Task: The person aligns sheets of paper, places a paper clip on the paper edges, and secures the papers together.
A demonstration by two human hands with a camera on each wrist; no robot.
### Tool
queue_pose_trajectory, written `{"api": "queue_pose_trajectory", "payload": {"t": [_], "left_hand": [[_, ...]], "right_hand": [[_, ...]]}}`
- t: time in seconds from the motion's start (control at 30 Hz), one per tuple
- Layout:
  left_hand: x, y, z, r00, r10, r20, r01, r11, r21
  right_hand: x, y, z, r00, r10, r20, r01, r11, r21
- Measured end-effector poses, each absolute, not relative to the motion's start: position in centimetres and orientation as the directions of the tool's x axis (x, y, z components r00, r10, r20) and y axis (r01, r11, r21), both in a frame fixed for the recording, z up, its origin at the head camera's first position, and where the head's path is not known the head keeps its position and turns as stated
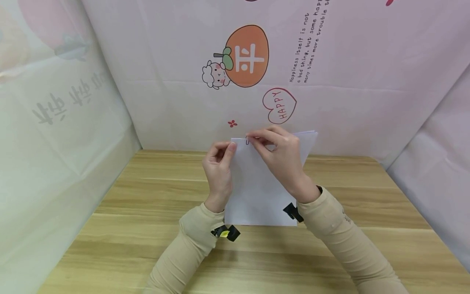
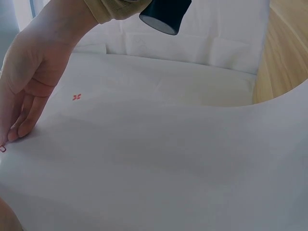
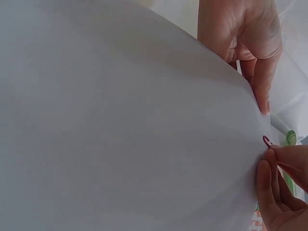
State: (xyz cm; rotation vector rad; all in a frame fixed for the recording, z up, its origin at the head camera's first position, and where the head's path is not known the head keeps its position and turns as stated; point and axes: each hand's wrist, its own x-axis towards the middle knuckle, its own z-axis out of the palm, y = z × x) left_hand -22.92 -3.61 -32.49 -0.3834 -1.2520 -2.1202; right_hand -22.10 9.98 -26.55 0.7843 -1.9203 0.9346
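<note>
White paper sheets (image 1: 262, 192) stand tilted up off the table, their layered edges showing at the top right. My left hand (image 1: 219, 169) pinches the upper left corner between thumb and fingers. On the top edge, just right of that corner, sits a small paper clip (image 1: 247, 141), pinched by the thumb and fingers of my right hand (image 1: 280, 157). The right wrist view shows the red loop of the clip (image 3: 266, 140) over the paper's edge, with the left thumb close by. Only a bit of the clip (image 2: 3, 148) appears in the left wrist view.
A wood-grain table (image 1: 147, 228) lies beneath the hands. Behind it hangs a white printed cloth (image 1: 176, 106), with further cloth walls at left and right. Black camera mounts (image 1: 293, 212) sit on both wrists.
</note>
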Motion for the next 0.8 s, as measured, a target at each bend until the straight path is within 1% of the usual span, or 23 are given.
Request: {"api": "queue_pose_trajectory", "payload": {"t": [0.43, 0.8], "left_hand": [[-23.16, -3.79, -32.66, -0.739, -0.365, 0.566, 0.672, -0.349, 0.653], [-23.01, -3.8, -32.51, -0.745, -0.367, 0.558, 0.665, -0.339, 0.665]], "right_hand": [[-22.25, 9.9, -26.76, -0.437, -0.187, 0.88, -0.798, 0.533, -0.283], [-22.21, 9.87, -27.04, -0.418, -0.191, 0.888, -0.799, 0.543, -0.26]]}}
